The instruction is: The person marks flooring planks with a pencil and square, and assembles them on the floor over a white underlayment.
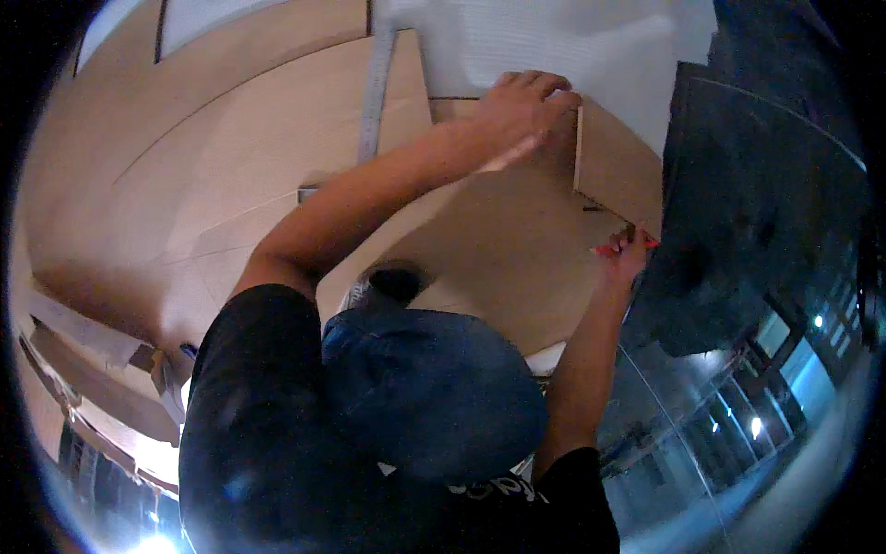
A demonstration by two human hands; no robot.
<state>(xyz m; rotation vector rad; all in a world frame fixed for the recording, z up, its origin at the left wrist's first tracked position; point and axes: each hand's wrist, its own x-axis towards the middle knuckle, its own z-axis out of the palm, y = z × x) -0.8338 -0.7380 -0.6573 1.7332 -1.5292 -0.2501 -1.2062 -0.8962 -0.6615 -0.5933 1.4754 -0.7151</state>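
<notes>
A raised piece of brown cardboard (620,159) stands at the right end of a large cardboard sheet (498,249). At its far upper corner, my left hand (524,109) grips the edge with bent fingers. Close to the piece's lower corner, my right hand (628,256) is closed round a slim red tool (606,249); whether it is a knife or a pen I cannot tell. A small dark slim item (592,209) lies on the sheet between the piece and my right hand.
A long metal ruler (374,102) lies left of my left hand, beside a cardboard strip (403,83). White padded sheeting (554,42) spreads along the far side. A small metal piece (307,193) is partly behind my left forearm. Dark floor (738,166) lies beyond the cardboard's right edge.
</notes>
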